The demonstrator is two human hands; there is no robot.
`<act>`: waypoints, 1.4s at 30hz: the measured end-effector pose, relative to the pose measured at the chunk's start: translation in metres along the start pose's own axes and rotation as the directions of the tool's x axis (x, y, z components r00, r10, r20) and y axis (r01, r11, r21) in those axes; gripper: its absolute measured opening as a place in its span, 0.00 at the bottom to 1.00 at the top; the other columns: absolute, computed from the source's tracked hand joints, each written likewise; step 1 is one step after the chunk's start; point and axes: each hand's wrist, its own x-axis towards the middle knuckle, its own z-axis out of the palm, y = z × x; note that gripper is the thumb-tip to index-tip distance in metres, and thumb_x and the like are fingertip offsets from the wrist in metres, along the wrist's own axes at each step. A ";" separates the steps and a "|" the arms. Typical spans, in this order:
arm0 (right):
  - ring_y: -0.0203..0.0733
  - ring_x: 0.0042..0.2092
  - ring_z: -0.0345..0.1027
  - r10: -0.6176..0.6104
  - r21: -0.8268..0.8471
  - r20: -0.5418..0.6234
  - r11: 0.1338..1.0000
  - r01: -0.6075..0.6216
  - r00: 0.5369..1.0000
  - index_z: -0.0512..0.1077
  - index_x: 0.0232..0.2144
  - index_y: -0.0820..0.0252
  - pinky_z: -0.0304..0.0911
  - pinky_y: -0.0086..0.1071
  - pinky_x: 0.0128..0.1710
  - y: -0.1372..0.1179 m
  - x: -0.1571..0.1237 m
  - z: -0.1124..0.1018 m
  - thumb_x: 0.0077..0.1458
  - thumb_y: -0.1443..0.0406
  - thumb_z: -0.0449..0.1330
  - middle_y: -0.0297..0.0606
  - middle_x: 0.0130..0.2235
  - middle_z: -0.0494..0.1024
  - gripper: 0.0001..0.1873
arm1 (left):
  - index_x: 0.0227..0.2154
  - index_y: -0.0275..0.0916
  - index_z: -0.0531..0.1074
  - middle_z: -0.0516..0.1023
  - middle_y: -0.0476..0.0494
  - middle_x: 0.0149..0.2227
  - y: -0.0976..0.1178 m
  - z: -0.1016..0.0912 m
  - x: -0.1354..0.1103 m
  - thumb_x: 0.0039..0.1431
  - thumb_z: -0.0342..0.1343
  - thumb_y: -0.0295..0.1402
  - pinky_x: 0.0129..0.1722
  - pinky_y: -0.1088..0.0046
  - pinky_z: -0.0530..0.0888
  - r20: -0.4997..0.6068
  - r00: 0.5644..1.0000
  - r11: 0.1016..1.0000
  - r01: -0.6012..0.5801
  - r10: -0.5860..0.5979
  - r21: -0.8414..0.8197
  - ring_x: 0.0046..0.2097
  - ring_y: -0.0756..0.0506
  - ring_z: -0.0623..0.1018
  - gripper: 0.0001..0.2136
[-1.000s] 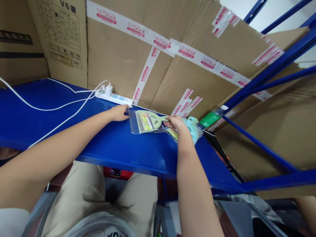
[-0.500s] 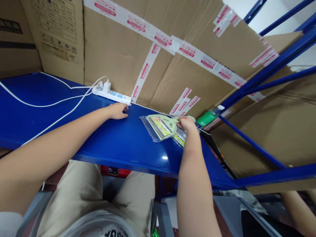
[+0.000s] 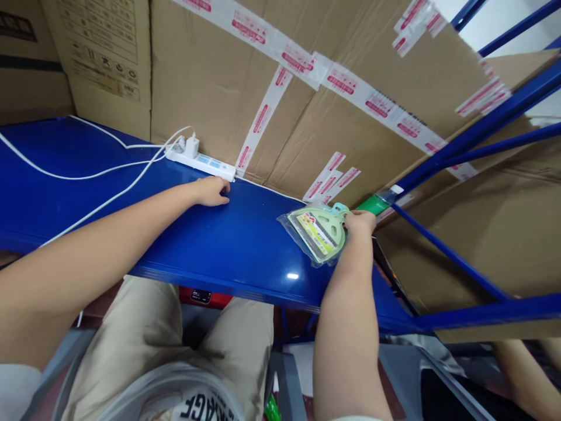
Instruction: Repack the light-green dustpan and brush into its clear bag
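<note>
My right hand [image 3: 362, 222] is closed on the handle of a pale green mini dustpan [image 3: 331, 225] in a clear plastic bag with a yellow and white label. The dustpan lies towards the right end of the blue tabletop [image 3: 245, 234], over a second thing whose light-blue handle end [image 3: 339, 209] shows behind it; the rest of that thing is hidden. My left hand [image 3: 213, 191] rests on the tabletop just in front of the white power strip [image 3: 205, 164]. Its fingers are loosely bent, the thumb apart from them, and they hold nothing.
White cables [image 3: 131, 188] run from the power strip across the left of the table. A green-labelled bottle [image 3: 377, 202] lies beyond my right hand. Taped cardboard [image 3: 245, 88] walls the back; a blue metal frame [image 3: 451, 251] bounds the right. Another person's arm [image 3: 526, 374] shows at lower right.
My right hand has carried the bagged dustpan to the right, onto the other packaged thing, whose label is now covered. My left hand stays by the power strip.
</note>
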 end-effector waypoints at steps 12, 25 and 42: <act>0.47 0.44 0.74 -0.002 -0.011 -0.072 1.000 0.001 0.997 0.81 0.39 0.60 0.67 0.34 0.47 -0.014 -0.012 -0.001 0.53 0.74 0.57 0.47 0.41 0.82 0.15 | 0.51 0.44 0.76 0.83 0.41 0.48 -0.007 0.004 0.005 0.55 0.55 0.41 0.49 0.66 0.74 -0.022 0.999 0.999 -0.033 0.033 0.010 0.50 0.39 0.80 0.21; 0.54 0.50 0.71 -0.034 0.014 -0.209 0.999 0.037 0.977 0.78 0.46 0.64 0.65 0.41 0.52 -0.016 -0.012 0.005 0.55 0.71 0.54 0.55 0.46 0.79 0.19 | 0.50 0.45 0.77 0.83 0.41 0.47 -0.009 0.004 0.008 0.54 0.55 0.42 0.47 0.66 0.73 -0.030 0.999 0.999 -0.044 0.044 0.013 0.49 0.39 0.80 0.21; 0.45 0.42 0.73 -0.594 0.120 0.280 0.801 0.586 0.754 0.75 0.33 0.58 0.65 0.33 0.47 -0.098 -0.083 0.008 0.59 0.70 0.56 0.41 0.37 0.80 0.08 | 0.57 0.40 0.70 0.72 0.35 0.60 0.001 0.004 0.003 0.57 0.55 0.43 0.62 0.61 0.66 -0.198 0.980 0.995 -0.035 0.016 -0.090 0.63 0.34 0.71 0.26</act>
